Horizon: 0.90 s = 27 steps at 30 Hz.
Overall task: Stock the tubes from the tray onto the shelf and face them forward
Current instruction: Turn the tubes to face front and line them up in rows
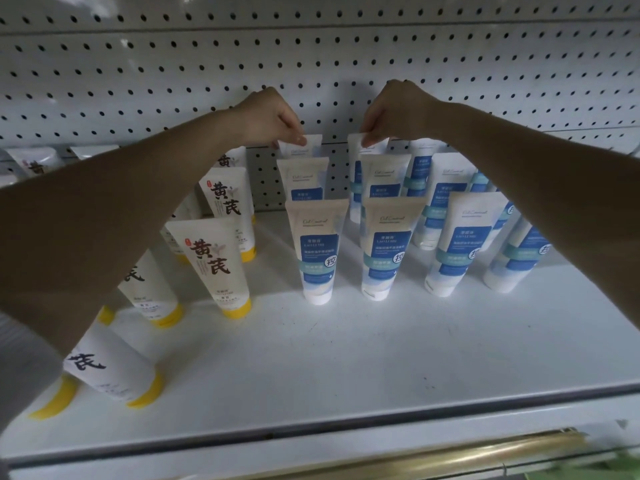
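Head view: your left hand (273, 116) pinches the crimped top of a rear blue-label tube (313, 147); your right hand (394, 114) pinches the neighbouring tube (354, 147) likewise. Both sit at the back of the shelf (346, 358), behind cap-down tubes (320, 251) marked "Oil Control". Left section: yellow-capped tubes (214, 261) reading 黄芪

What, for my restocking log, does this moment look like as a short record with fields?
Left hand: pinches top of left back tube
Right hand: pinches top of right back tube
Blue tubes: standing on caps, in rows, labels forward
Yellow-capped tubes: standing, left of them
Shelf: white, pegboard behind
Tray: not in view
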### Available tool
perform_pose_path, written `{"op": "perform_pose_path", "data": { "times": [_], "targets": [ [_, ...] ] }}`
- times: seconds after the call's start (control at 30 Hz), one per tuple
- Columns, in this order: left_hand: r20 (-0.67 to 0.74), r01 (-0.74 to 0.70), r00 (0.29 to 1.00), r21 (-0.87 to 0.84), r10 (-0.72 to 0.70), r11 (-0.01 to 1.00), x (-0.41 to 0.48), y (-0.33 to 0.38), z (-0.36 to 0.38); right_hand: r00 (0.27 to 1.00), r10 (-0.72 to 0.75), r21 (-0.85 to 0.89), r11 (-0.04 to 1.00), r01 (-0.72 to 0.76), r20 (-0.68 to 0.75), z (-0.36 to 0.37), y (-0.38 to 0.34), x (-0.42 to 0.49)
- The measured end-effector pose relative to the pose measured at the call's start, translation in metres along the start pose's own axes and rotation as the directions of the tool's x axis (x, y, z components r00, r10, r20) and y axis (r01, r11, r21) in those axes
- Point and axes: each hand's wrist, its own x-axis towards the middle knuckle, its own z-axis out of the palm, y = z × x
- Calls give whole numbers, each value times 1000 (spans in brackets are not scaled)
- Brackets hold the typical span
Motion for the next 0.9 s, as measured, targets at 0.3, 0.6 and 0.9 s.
{"op": "perform_pose_path", "data": {
  "times": [0.3, 0.6, 0.9],
  "targets": [
    [-2, -3, 1000, -10, 3, 1000, 4, -3, 0, 1000, 13, 22, 1000, -13, 16, 2, -2, 7],
    [59, 35, 998, -33, -33, 999, 3, -4, 0, 999, 23, 19, 1000, -24, 41, 3, -4, 12],
    [21, 19, 1000, 7, -19, 1000, 2, -1, 3, 999, -4, 9, 1000, 4, 53, 3, -1, 12]
  ]
}}
